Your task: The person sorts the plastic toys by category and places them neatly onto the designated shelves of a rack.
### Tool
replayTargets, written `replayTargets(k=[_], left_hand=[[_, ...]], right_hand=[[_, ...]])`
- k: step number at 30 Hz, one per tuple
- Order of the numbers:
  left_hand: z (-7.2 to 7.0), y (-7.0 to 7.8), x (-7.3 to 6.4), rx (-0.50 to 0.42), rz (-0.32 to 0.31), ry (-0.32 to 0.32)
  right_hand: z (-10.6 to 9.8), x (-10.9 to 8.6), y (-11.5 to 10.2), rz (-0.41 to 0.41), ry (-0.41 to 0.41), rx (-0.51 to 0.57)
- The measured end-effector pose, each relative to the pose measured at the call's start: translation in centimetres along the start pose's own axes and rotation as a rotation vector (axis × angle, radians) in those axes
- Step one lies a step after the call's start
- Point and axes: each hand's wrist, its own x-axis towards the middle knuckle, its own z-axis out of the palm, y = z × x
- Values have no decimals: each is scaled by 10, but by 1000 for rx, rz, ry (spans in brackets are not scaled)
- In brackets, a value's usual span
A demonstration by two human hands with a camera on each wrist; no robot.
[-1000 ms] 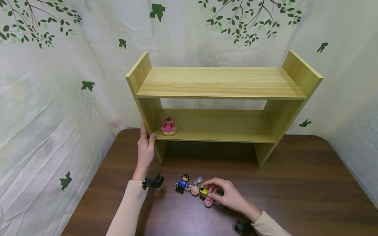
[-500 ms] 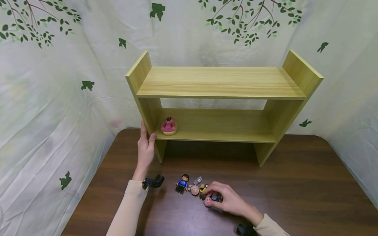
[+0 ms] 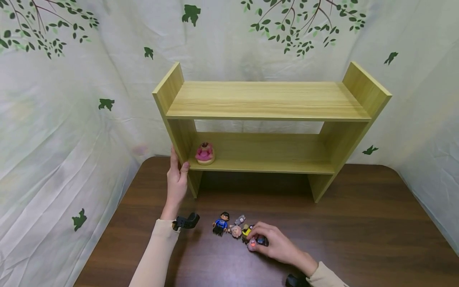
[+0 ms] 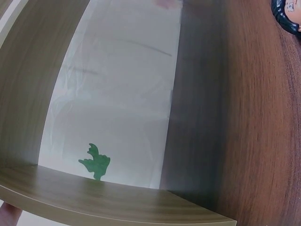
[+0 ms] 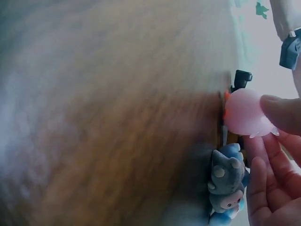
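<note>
My left hand [image 3: 177, 181] holds the left side panel of a two-tier wooden shelf [image 3: 265, 99], its thumb at the front edge and fingers along the outside. Over a small cluster of toys on the table, my right hand [image 3: 274, 243] pinches a round pink figurine [image 3: 252, 245] between thumb and fingers. The right wrist view shows the thumb against the smooth pink figurine [image 5: 247, 113]. Close beside it lies a grey-blue plush-like figurine [image 5: 228, 176]. A yellow-and-dark figurine [image 3: 246, 231] touches the fingertips, partly hidden.
A pink bear figurine [image 3: 205, 154] sits at the left end of the middle shelf board. Left of the right hand lie a blue-shirted toy figure [image 3: 220, 224], a pinkish figurine [image 3: 235, 231] and a small grey one [image 3: 240, 219]. All rest on a brown table [image 3: 358, 223].
The right hand has shifted slightly down and its fingers have come in on the round pink figurine. The left hand and the shelf stay put.
</note>
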Motion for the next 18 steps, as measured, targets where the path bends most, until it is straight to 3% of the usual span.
replayTargets(k=[8, 14, 18], left_hand=[[-1, 6, 1, 6, -33, -17], [-1, 8, 1, 0, -21, -7], [-1, 8, 1, 5, -13, 0]], right_hand=[[-2, 0, -2, 26, 40, 68], [-10, 6, -11, 113, 58, 104], [-19, 14, -23, 102, 88, 126]])
